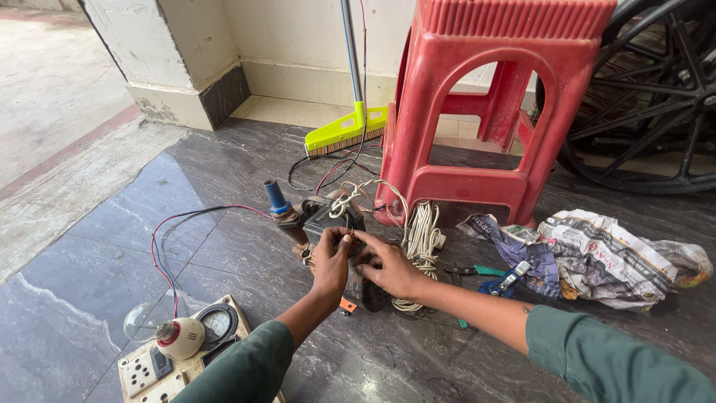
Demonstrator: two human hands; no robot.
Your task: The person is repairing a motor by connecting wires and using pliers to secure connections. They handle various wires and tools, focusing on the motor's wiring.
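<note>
Dark polished stone floor (pixel 97 246), streaked with pale veins, beside a cream wall and a pillar base (pixel 186 97). A red plastic stool (pixel 477 112) stands at centre back; a spoked black wheel (pixel 656 104) leans behind it at right. A broom with a lime-green head (pixel 344 130) rests against the wall. On the floor in front of the stool sits a small dark water pump (pixel 328 224) with a blue pipe stub (pixel 277 198) and a rusty fitting on its near-left side. Both hands work at the top of the pump's black box: left hand (pixel 330 265) with fingers curled together against its edge, right hand (pixel 391 270) with thumb and forefinger pinched close on something small there; what is pinched is too small to tell. A coil of white cord (pixel 422 239) lies just beside the right hand, touching the stool foot. Red and black wires (pixel 168 239) loop from the pump area to a wooden test board (pixel 186 366) at lower left, which carries a bulb holder (pixel 179 337), a round gauge (pixel 218 322) and a white socket (pixel 140 372). Crumpled newspaper (pixel 619 257) lies at right, with green-handled pliers (pixel 485 271) and a blue-handled tool (pixel 507 280) near its edge. Green sleeves on both arms.
</note>
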